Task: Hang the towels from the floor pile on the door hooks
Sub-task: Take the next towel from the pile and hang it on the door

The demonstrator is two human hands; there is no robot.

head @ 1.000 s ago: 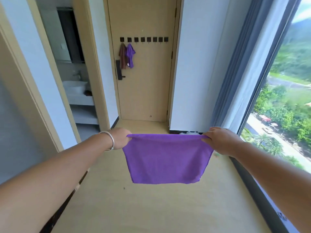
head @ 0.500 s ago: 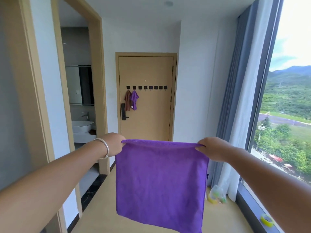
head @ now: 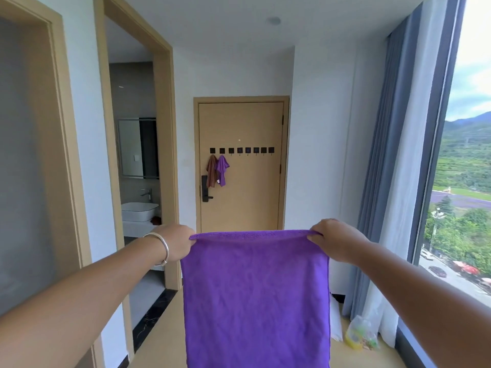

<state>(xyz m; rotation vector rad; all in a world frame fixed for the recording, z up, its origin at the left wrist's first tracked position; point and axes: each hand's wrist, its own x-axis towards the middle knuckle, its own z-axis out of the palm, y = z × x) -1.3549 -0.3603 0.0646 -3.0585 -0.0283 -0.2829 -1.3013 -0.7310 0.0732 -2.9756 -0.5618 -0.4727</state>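
Purple towel hangs full length between both hands, higher in view than 0.5 s ago; door sits farther up the frame w/ more ceiling showing. Left hand pinches top-left corner, right hand pinches top-right, each grip closed tight on the hem, top edge taut. Hooks run across the door; brown towel and small purple towel hang on the two leftmost. Plastic bag on floor by curtain, contents unclear. Hallway floor open ahead; bathroom doorway at left.
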